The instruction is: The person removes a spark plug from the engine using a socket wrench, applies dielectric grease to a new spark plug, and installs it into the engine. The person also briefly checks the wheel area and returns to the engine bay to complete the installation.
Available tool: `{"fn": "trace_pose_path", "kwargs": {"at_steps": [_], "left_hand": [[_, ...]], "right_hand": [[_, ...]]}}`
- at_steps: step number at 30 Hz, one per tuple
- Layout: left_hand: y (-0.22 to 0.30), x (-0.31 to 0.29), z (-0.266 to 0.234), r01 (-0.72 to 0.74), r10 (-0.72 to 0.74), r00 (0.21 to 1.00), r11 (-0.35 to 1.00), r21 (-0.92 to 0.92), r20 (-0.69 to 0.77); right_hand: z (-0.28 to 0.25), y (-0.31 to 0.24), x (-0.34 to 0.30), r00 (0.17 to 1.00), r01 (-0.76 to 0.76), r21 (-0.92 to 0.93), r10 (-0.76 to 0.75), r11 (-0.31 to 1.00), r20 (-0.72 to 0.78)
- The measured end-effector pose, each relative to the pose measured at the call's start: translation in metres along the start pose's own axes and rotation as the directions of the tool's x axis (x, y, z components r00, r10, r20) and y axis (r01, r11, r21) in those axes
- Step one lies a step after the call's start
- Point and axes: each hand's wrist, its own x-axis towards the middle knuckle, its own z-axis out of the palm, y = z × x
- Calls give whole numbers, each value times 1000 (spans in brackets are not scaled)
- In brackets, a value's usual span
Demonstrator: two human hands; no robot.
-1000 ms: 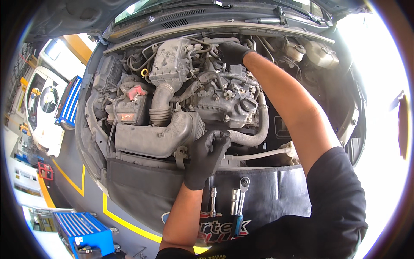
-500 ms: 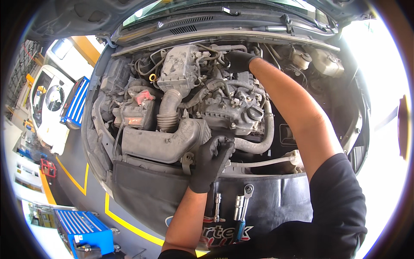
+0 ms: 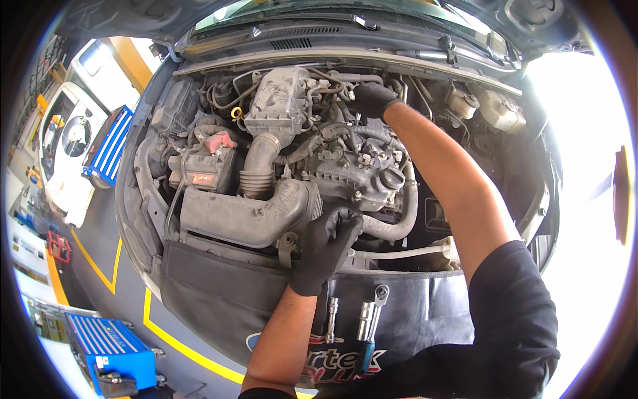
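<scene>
My left hand (image 3: 323,251), in a black glove, is at the front of the engine (image 3: 355,174) beside the air intake duct (image 3: 232,216). Its fingers are curled together, and I cannot make out anything between them. Stretched to the back of the engine, my right hand (image 3: 373,100) wears the same kind of glove. Its fingers are bunched near a small shiny part (image 3: 351,96) by the hoses; what they grip is hidden. Below my left hand, a socket with an extension (image 3: 332,320) and a ratchet (image 3: 379,306) beside another long socket (image 3: 365,320) lie on the black fender cover (image 3: 425,306).
The grey air filter box (image 3: 278,100) stands left of my right hand. The battery (image 3: 203,169) with a red terminal cover is at the left. Fluid reservoirs (image 3: 502,113) sit at the back right. Blue tool cabinets (image 3: 109,346) and a white vehicle (image 3: 73,153) are off to the left.
The view has shifted slightly, so the engine bay and tools sit a little further left. My right hand has moved slightly at the back of the engine; my left hand keeps its pose.
</scene>
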Motion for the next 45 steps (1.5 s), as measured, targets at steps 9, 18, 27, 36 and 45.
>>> {"fn": "trace_pose_path", "kwargs": {"at_steps": [9, 18, 27, 36, 45], "left_hand": [[1, 1, -4, 57, -60, 997, 995, 76, 43], [3, 2, -6, 39, -42, 999, 992, 122, 16], [4, 0, -6, 53, -58, 998, 989, 135, 33], [8, -2, -2, -48, 48, 999, 989, 141, 3], [12, -3, -4, -192, 244, 969, 855, 482, -48]], "right_hand": [[1, 7, -5, 997, -55, 61, 52, 997, 57], [5, 11, -13, 990, 101, 122, -87, 987, -115], [6, 9, -20, 990, -5, 161, 27, 987, -138], [9, 16, -15, 996, -62, 178, 73, 982, -54], [14, 19, -6, 998, -42, 35, 44, 999, -50]]}}
